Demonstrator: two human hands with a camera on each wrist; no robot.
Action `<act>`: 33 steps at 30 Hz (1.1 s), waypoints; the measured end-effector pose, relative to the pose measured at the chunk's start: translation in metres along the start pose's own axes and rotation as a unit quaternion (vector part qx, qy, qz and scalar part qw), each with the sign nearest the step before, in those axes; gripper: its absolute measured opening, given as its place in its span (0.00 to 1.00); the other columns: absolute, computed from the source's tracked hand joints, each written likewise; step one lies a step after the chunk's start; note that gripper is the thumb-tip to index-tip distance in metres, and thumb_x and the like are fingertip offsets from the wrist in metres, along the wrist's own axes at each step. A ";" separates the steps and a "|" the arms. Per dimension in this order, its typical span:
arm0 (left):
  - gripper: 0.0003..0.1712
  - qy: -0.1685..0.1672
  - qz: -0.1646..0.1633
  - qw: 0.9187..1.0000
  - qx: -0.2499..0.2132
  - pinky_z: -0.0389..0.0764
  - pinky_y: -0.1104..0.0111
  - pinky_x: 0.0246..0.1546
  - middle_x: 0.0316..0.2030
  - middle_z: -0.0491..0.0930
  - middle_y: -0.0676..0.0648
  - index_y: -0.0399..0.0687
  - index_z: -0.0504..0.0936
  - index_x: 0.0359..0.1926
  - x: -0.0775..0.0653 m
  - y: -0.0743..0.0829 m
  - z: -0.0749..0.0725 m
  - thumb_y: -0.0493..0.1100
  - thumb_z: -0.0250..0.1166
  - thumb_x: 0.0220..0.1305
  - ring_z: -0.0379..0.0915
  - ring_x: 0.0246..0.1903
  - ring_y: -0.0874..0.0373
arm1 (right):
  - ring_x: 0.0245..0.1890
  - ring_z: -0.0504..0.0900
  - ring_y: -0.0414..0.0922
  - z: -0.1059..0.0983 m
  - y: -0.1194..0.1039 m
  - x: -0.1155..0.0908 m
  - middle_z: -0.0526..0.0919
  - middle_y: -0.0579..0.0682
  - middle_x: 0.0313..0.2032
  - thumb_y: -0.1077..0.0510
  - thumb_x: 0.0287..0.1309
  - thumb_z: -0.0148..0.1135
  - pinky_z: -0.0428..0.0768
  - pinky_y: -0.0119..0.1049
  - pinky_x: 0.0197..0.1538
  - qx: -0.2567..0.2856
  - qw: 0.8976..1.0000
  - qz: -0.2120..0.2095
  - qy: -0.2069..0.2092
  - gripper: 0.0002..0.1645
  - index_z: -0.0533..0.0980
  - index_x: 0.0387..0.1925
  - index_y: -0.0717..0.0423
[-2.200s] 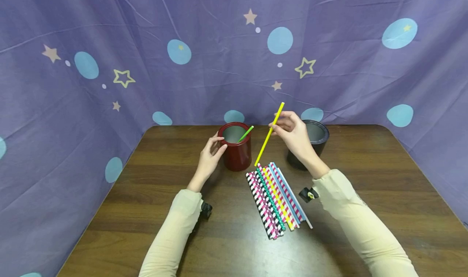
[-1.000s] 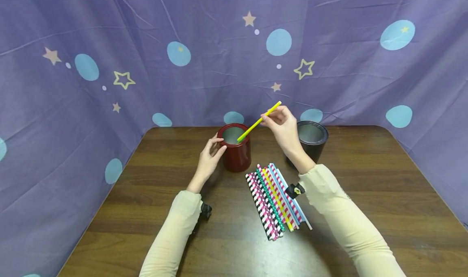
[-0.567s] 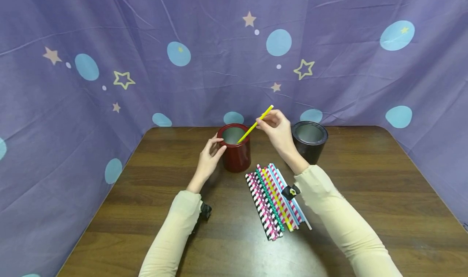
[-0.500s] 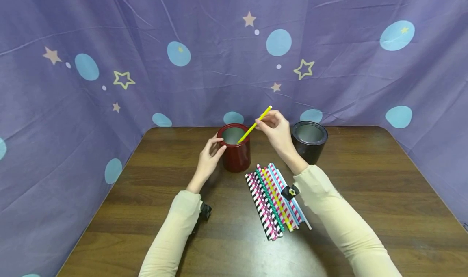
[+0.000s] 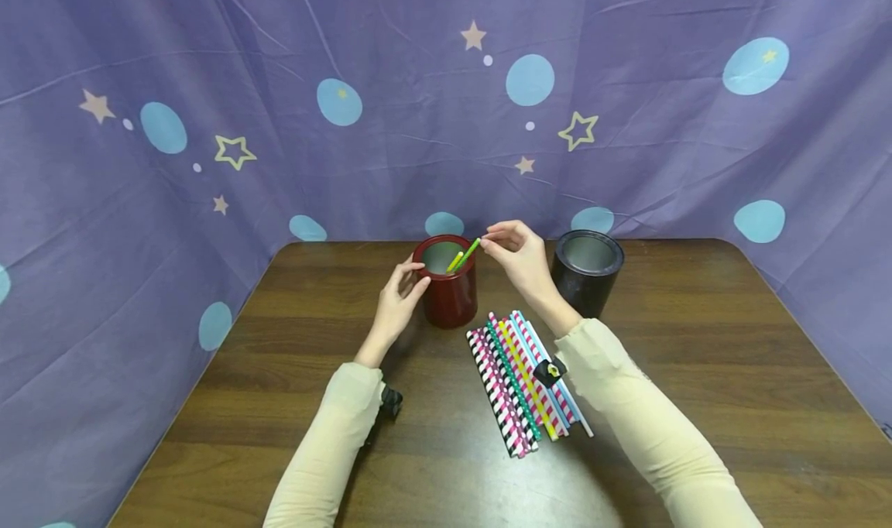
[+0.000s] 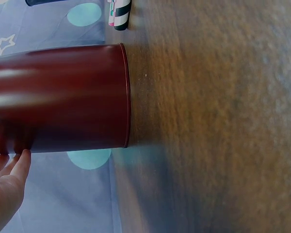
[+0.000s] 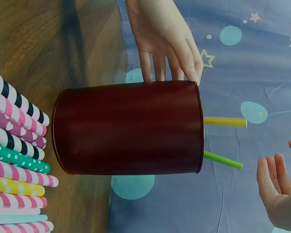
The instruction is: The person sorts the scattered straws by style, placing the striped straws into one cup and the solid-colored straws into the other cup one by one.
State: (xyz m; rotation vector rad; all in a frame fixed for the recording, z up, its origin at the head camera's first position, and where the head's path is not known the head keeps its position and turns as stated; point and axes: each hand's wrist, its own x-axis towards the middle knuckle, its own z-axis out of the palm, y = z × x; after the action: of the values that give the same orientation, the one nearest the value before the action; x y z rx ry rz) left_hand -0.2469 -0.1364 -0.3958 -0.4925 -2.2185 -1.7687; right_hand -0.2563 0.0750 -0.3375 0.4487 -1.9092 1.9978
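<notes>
Two paper straws stand in a dark red cylindrical holder (image 5: 451,300), a yellow straw (image 7: 225,121) and a green straw (image 7: 223,159). They lean against its rim. My left hand (image 5: 399,297) touches the holder's left side near the rim, its fingers fairly straight; the left wrist view shows the fingertips against the wall. To the right, my right hand (image 5: 521,261) hovers just past the straws' tops with relaxed fingers. In the right wrist view a gap separates that hand from both straws, and nothing is held.
Several patterned paper straws (image 5: 519,389) lie side by side on the wooden table (image 5: 279,435), in front of the holder. A black cylindrical holder (image 5: 585,284) stands behind my right forearm. A purple curtain (image 5: 418,164) rises along the table's back edge.
My right hand has brought the yellow straw left into the red holder and let it go; the straw has sunk in beside the green one. My left hand stays at the holder.
</notes>
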 end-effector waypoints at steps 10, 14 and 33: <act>0.19 0.000 -0.005 1.000 0.001 0.64 0.62 0.57 0.61 0.59 0.37 0.29 0.68 0.50 0.000 -0.001 0.000 0.37 0.57 0.60 0.60 0.58 0.47 | 0.30 0.79 0.36 -0.010 0.003 -0.009 0.80 0.61 0.33 0.67 0.49 0.62 0.78 0.27 0.37 -0.034 0.999 0.016 -0.025 0.13 0.73 0.37 0.71; 0.19 0.000 -0.004 1.000 0.000 0.64 0.62 0.57 0.61 0.59 0.38 0.29 0.68 0.50 0.000 -0.001 0.000 0.37 0.57 0.60 0.59 0.58 0.47 | 0.31 0.78 0.35 -0.016 0.003 -0.013 0.80 0.60 0.34 0.66 0.50 0.61 0.76 0.25 0.37 -0.064 0.996 0.036 -0.044 0.13 0.73 0.39 0.69; 0.18 0.003 -0.003 1.000 -0.004 0.64 0.62 0.57 0.61 0.59 0.36 0.31 0.69 0.50 0.000 -0.001 0.001 0.36 0.57 0.59 0.60 0.58 0.47 | 0.34 0.79 0.43 -0.043 0.016 -0.032 0.78 0.65 0.38 0.68 0.50 0.59 0.76 0.24 0.35 -0.120 0.981 0.086 -0.127 0.14 0.73 0.40 0.70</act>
State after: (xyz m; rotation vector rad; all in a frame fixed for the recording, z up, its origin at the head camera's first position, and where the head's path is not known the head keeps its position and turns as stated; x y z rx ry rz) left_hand -0.2478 -0.1361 -0.3971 -0.4820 -2.2120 -1.7818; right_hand -0.2349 0.1167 -0.3677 0.5071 -2.3870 1.8489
